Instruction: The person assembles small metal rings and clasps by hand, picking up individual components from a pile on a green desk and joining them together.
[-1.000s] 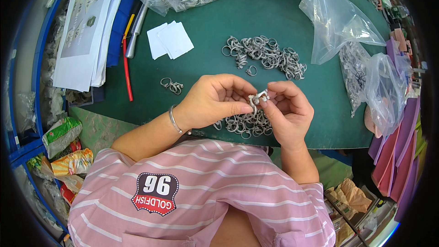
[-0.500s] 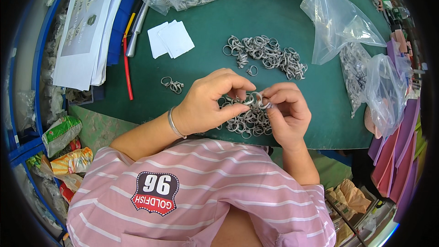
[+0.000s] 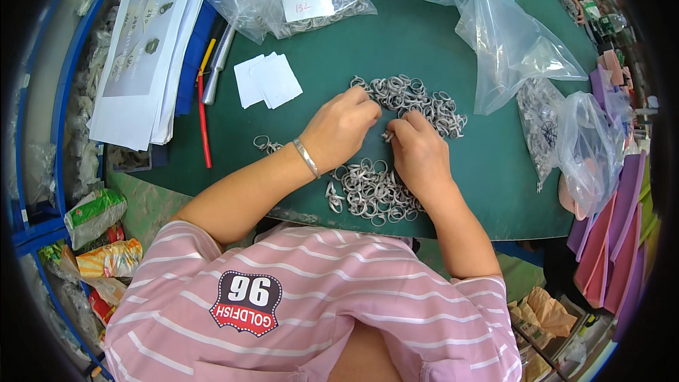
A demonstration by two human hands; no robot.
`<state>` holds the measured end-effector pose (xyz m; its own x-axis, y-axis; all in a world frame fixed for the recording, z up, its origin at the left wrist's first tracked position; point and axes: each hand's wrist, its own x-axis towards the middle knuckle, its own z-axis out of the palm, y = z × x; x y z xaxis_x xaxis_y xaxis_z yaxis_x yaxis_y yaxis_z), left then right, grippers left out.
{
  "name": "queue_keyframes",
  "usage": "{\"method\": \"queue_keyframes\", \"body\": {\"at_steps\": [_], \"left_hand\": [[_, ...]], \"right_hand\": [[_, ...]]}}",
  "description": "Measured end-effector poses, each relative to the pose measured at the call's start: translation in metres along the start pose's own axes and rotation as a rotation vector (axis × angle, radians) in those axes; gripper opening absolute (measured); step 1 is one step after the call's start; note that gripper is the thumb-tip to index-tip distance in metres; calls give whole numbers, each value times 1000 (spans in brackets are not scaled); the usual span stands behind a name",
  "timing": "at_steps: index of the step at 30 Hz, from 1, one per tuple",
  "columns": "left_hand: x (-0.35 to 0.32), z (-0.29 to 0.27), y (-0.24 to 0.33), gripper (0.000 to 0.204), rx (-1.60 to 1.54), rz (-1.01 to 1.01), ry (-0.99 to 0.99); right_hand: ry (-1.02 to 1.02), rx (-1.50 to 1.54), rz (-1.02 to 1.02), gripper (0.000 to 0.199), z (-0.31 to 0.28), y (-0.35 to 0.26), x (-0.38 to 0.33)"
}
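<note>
My left hand (image 3: 341, 129) and my right hand (image 3: 417, 148) meet fingertip to fingertip over a green table (image 3: 353, 49). Between the fingertips sits a small silver metal ring piece (image 3: 387, 134); which hand grips it is unclear. Just beyond the hands lies a far pile of silver rings (image 3: 414, 99). A near pile of silver rings (image 3: 371, 194) lies under my wrists by the table's front edge. A few loose rings (image 3: 265, 145) lie left of my left forearm, which wears a silver bracelet (image 3: 306, 158).
White paper slips (image 3: 269, 80) lie left of the far pile. A red pen (image 3: 203, 117) and a paper stack (image 3: 148, 49) are at the left. Clear plastic bags (image 3: 509, 42) with rings stand at the back and right. Purple sheets (image 3: 612, 226) line the right edge.
Both hands have moved away from my body, from above the near pile toward the far pile. They stay close together at the fingertips.
</note>
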<state>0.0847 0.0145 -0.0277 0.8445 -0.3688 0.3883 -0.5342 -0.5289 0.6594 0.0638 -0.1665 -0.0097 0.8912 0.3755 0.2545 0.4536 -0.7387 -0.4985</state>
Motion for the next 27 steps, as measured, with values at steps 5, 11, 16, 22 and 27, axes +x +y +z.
{"method": "queue_keyframes", "body": {"at_steps": [5,11,16,22,27], "left_hand": [[-7,-10,6,12,-189,-160,126],[-14,-24,27,11,-1293,-899,-48],[-21,-24,24,9,-1594,-1008,-85],[-29,-36,27,5,-851,-577,-276],[-25,-41,23,10,-347,-182,-275]], "right_hand": [[-207,826,610,6,-14,2,-6],[-162,1200,659,10,-27,-5,-7],[-9,1231,437,12,-24,-11,-12],[-161,671,22,24,-29,-15,-18],[-48,233,-208,30,-15,-10,5]]}}
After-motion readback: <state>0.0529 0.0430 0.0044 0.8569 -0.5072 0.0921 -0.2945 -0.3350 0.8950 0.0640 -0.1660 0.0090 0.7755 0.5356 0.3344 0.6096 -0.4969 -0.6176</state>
